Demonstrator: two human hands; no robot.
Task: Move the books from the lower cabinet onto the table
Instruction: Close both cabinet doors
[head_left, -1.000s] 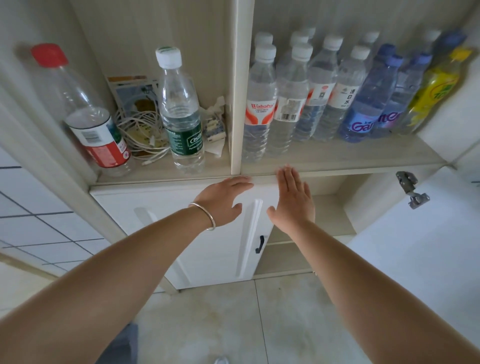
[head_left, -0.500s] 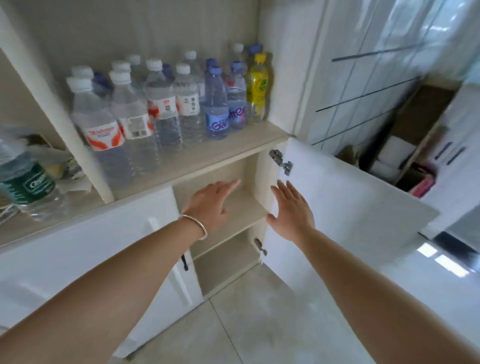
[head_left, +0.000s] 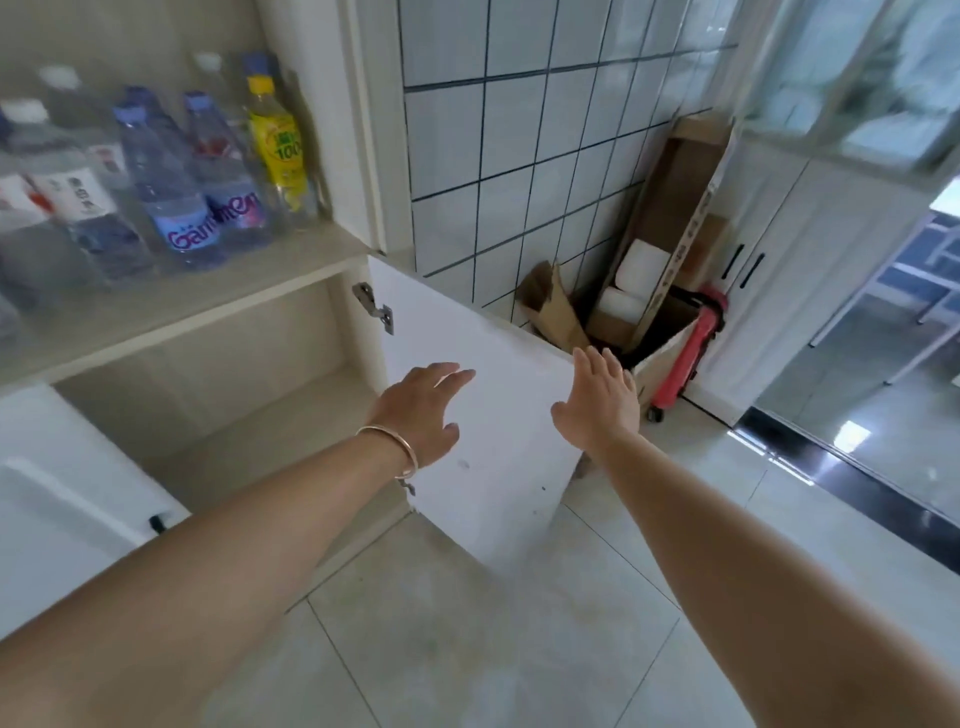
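view: swung right since a second ago. Then it faced the bottle shelf head-on; now the open cabinet door (head_left: 483, 415), the tiled wall (head_left: 519, 156) and a corner of cardboard boxes (head_left: 670, 218) fill the middle.
left hand (head_left: 421, 410): released, fingers spread, nothing held. Bracelet (head_left: 397, 449) on the wrist. It was in front of the closed left door a second ago; now it sits in front of the open door's inner face. Touching or just short of it, can't tell.
right hand (head_left: 602, 400): released, palm flat, empty. Near the door's top outer edge, contact not clear.
lower cabinet (head_left: 218, 395): right compartment open, and the shelf that shows is bare. The part below it is hidden by the left arm.
books: none visible in any frame. Could be lower down, or behind the closed left door (head_left: 67, 499). Can't tell.
surface: not in view.
bottles (head_left: 171, 187): upper shelf, untouched, not relevant.
task status (judgement): both hands empty and the head turning away from the opening, so no book is out yet. Reads as searching or re-orienting, not carrying.
next (judgement): look lower into the open compartment, then try the left door.
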